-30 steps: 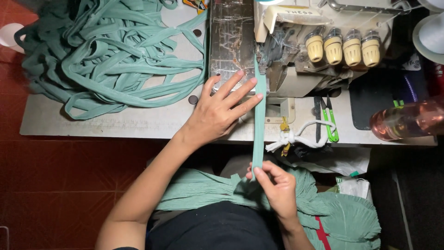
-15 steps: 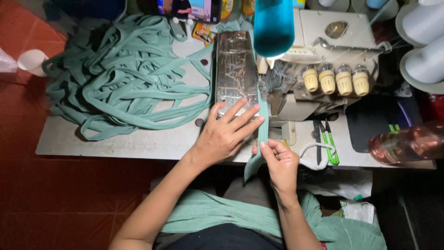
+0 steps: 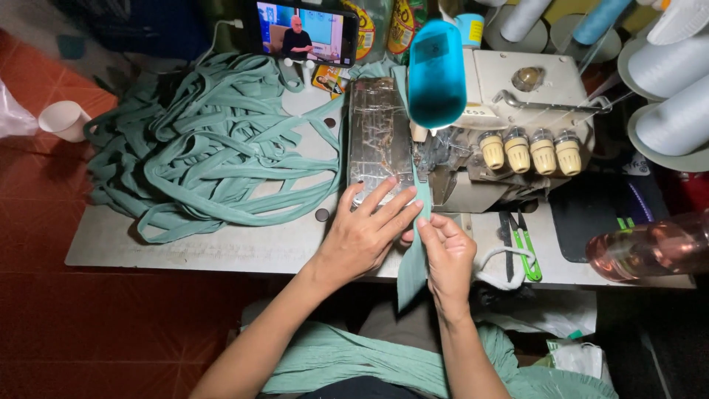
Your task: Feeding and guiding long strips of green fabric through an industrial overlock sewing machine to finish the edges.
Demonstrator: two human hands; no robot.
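Our right hand (image 3: 447,255) pinches the green fabric strip (image 3: 415,258) between thumb and fingers, while our left hand (image 3: 365,235) lies flat and spread just beside it, fingertips on the sewing machine's silver plate (image 3: 378,140). The strip runs lengthwise away from us, straight toward the presser foot (right hand nearer), hanging over the table edge (image 3: 221,258); tangled strips (image 3: 214,159) crowd the left.

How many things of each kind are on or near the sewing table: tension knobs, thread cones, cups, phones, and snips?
Cream tension knobs on the sewing machine: 4
White thread cones at the right edge: 2 clearly seen, others cut off
White cup: 1
Phone showing video: 1
Green-handled snips: 1
Total: 9
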